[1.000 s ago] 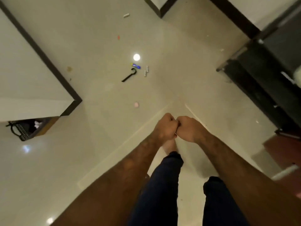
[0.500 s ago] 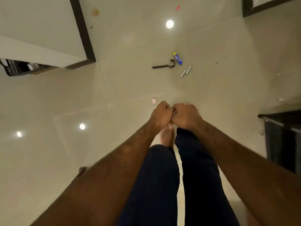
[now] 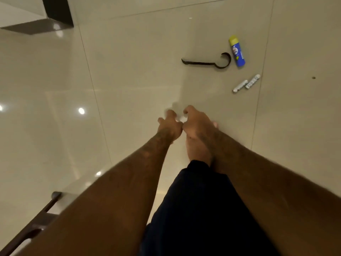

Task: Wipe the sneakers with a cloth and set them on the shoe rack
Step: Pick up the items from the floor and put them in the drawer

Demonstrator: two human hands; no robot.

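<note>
L hand (image 3: 168,127) & R hand (image 3: 197,122) reach fwd side by side over the tiled floor (image 3: 129,71), touching at the knuckles, fingers (image 3: 171,113) loosely spread & half-curled, pinching nothing I can make out; pale blur btwn them, can't tell what. Sneakers & cloth: can't tell where from this view; dark railed frame (image 3: 46,209) near left, can't tell if it's the shoe rack. Far right on the floor lie a blue spray can (image 3: 237,50) w/ yellow cap, a black hooked strip (image 3: 204,62) just left of it & two white tubes (image 3: 246,83) nearer, w/ a bare foot (image 3: 198,150) & dark trouser leg (image 3: 199,209) under the arms
</note>
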